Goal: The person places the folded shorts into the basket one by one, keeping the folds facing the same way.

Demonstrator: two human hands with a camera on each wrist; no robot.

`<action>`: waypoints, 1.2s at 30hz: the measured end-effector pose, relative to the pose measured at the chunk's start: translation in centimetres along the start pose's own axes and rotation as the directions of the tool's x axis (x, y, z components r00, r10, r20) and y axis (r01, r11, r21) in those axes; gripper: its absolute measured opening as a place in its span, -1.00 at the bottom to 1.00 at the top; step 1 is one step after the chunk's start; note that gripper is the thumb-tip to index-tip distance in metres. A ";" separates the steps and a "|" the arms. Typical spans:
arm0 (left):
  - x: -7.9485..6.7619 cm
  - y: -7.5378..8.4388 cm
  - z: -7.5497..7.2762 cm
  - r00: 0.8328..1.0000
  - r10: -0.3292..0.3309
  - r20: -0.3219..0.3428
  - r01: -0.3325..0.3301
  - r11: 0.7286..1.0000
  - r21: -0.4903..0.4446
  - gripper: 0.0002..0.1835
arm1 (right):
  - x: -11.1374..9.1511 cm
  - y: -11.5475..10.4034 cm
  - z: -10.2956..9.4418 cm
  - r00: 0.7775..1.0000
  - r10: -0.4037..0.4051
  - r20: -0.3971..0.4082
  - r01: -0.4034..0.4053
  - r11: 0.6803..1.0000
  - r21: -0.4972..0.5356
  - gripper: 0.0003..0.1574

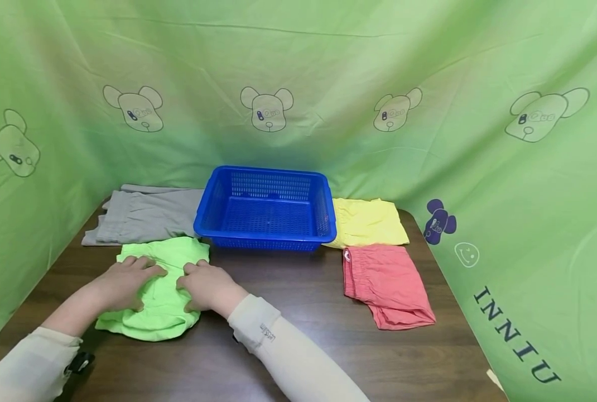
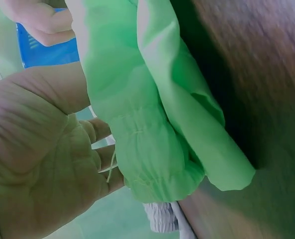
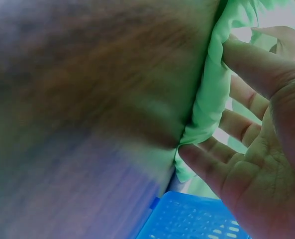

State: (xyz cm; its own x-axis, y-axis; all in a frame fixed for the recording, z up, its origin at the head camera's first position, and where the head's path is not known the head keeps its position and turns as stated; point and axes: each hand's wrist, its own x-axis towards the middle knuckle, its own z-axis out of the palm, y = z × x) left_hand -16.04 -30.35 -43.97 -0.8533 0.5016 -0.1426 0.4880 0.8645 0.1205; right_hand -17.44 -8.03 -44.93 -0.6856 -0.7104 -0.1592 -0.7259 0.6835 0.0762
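Head view: lime-green shorts (image 1: 163, 298), lower left of the frame, lie long axis slanting toward upper right, directly under the spread, touching fingers of left hand (image 1: 124, 283) and right hand (image 1: 208, 286), equally near.

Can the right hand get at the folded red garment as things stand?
Probably yes: in the head view, only tabletop shows between the right hand and the folded red garment. The hand would first have to leave the green garment it touches.
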 end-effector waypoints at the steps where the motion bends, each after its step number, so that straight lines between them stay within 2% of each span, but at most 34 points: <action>1: 0.0 0.1 0.0 1.000 -0.001 -0.001 0.001 1.000 -0.001 -0.14 | -0.2 0.1 0.0 1.000 0.001 0.000 -0.001 1.000 0.005 -0.36; 17: 0.4 1.4 0.5 1.000 0.016 0.012 -0.016 1.000 -0.018 -0.16 | -2.2 0.7 0.5 1.000 0.011 -0.014 -0.010 1.000 0.030 -0.35; 27: 0.6 2.7 0.3 0.999 0.035 0.016 -0.035 0.999 -0.013 -0.15 | -3.2 1.3 0.5 1.000 -0.008 -0.012 0.008 1.000 0.007 -0.34; 36: 1.2 3.7 0.3 0.998 0.043 0.035 -0.042 0.999 -0.026 -0.17 | -4.4 1.8 0.7 1.000 0.007 -0.003 -0.007 1.000 -0.010 -0.30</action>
State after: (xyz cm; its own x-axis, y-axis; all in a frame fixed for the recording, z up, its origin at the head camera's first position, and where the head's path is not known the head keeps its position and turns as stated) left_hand -15.18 -26.50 -43.99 -0.8247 0.5389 -0.1716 0.5184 0.8416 0.1517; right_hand -15.70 -3.59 -44.78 -0.6911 -0.7057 -0.1561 -0.7213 0.6871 0.0872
